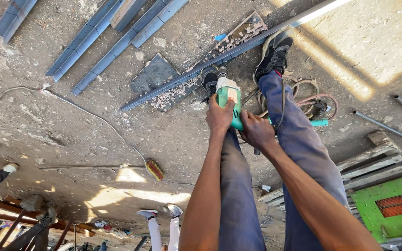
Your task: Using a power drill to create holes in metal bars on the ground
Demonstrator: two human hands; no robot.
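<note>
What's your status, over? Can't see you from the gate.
Both hands, left hand and right hand, gripping green power drill. Drill at long steel bar, feet pinning it. Cable lies clear.

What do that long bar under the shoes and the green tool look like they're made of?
The long bar looks like grey metal: straight, thin-edged, glinting where sunlit. The green tool, gripped by the left hand and right hand, seems to be smooth moulded plastic with a silvery, probably metal, front end.
</note>
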